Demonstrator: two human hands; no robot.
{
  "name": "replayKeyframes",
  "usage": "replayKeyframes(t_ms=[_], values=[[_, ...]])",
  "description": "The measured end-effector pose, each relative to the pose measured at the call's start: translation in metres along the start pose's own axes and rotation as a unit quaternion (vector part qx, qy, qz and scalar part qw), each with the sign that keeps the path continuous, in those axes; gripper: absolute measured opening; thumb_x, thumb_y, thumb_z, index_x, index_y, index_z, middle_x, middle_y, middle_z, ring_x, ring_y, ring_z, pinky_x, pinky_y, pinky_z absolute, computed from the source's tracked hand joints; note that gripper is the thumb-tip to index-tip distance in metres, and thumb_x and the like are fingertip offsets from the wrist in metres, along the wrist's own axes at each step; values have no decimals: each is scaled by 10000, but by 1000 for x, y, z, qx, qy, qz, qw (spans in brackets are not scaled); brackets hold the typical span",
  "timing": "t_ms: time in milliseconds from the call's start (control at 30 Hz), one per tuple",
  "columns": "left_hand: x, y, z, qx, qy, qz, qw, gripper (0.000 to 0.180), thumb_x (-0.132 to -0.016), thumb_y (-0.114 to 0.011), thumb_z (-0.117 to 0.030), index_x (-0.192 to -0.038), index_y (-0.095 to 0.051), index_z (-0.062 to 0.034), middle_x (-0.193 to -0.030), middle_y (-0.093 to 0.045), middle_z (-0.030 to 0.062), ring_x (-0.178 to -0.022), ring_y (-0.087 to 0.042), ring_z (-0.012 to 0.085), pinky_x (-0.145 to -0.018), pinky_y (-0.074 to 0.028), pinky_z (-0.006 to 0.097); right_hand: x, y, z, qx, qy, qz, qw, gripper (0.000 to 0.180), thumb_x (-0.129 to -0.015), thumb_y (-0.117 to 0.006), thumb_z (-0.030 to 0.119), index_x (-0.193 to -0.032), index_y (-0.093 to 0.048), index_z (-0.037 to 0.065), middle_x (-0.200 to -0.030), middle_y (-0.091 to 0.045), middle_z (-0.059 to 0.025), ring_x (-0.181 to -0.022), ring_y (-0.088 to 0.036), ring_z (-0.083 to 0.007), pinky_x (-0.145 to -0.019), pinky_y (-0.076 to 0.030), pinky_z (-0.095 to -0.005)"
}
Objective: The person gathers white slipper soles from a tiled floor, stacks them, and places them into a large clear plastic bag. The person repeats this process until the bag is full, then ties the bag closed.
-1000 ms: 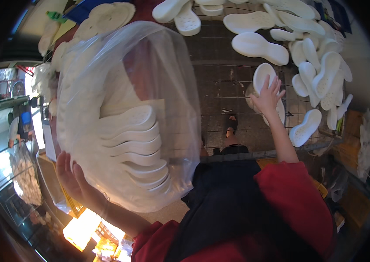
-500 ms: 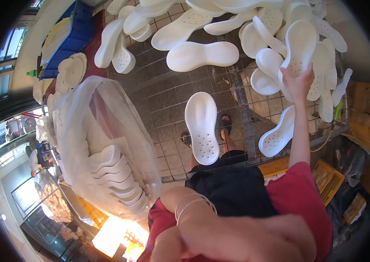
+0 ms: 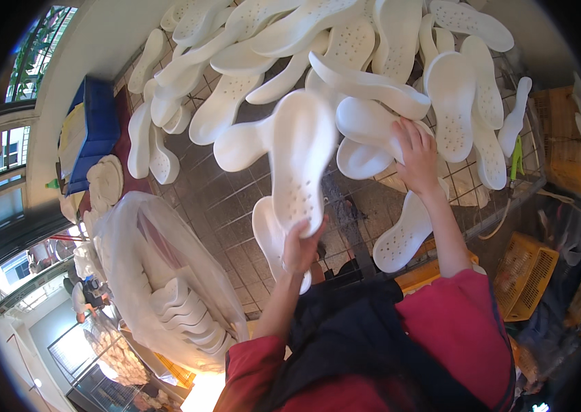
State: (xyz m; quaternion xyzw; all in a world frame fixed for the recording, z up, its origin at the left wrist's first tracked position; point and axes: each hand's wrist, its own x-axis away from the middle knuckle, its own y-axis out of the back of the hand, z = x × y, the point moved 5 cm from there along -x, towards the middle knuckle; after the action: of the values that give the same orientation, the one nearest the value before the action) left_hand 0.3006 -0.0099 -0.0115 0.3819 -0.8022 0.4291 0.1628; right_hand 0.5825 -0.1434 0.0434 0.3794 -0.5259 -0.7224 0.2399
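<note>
My left hand (image 3: 302, 248) grips the perforated end of a white shoe sole (image 3: 302, 147), its fingers closed round the edge. That sole is raised over the wire-grid table (image 3: 225, 220) and slightly blurred. Behind it, a second white sole (image 3: 242, 145) lies crosswise, partly covered. Another sole (image 3: 268, 230) sits under my left hand. My right hand (image 3: 415, 154) lies over the end of a different white sole (image 3: 366, 123), fingers bent down on it; its thumb is hidden. Just below this one rests a further sole (image 3: 364, 159).
A heap of white soles (image 3: 304, 27) spreads over the table's far side. At left stands a clear plastic bag (image 3: 167, 233) with stacked soles, beyond it a blue bin (image 3: 98, 123). Yellow crates (image 3: 525, 275) are at right, near a green clip (image 3: 517, 158).
My left hand has come forward from near my body and taken hold of a sole. My right hand has left the upright sole and moved left onto another. The view has shifted.
</note>
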Motion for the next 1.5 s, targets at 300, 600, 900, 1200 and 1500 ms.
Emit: replayKeyframes(t_ms=[300, 600, 900, 1200, 1500], values=[[36, -6, 35, 420, 301, 316, 795, 852, -914, -414, -655, -1466, -305, -16, -1436, -382, 301, -1250, -436, 542, -938, -459, 627, -57, 51, 8, -166, 53, 77, 982, 837, -679, -788, 194, -1422, -424, 73, -1320, -555, -156, -1292, -467, -335, -1074, -390, -428], [1, -22, -6, 64, 217, 235, 945, 1160, -701, -660, -698, -1501, -208, 9, -1500, -327, 217, -1368, -382, 361, -1099, -351, 530, -42, -30, -19, -294, -96, 179, 934, 1045, -633, -774, 422, -1461, -290, 8, -1276, -509, -263, -1199, -493, -401, -999, -423, -458], [-35, -52, 72, 76, 199, 170, 962, 1007, -832, -407, -792, -1446, -350, 4, -1382, -510, 144, -1252, -510, 299, -1065, -402, 444, 15, 91, -6, -224, -300, 113, 920, 883, -816, -726, 431, -1413, -328, -84, -1350, -445, -308, -1273, -441, -427, -1060, -355, -482], [-19, -39, -19, -210, 184, 77, 957, 526, -775, -600, -211, -1209, -524, 75, -986, -668, 152, -807, -678, 254, -726, -576, 359, 24, 9, -161, -334, -209, 113, 912, 464, -883, -646, 263, -1235, -564, -28, -1141, -610, -250, -1084, -577, -370, -930, -447, -423], [-42, -4, 1, -348, 105, 12, 932, 400, -833, -546, -170, -1182, -529, 26, -989, -600, 82, -863, -602, 177, -766, -497, 319, 64, 43, -165, -488, -450, 32, 748, 273, -845, -577, 54, -1086, -657, -45, -910, -616, -66, -827, -581, -131, -741, -472, -287]])
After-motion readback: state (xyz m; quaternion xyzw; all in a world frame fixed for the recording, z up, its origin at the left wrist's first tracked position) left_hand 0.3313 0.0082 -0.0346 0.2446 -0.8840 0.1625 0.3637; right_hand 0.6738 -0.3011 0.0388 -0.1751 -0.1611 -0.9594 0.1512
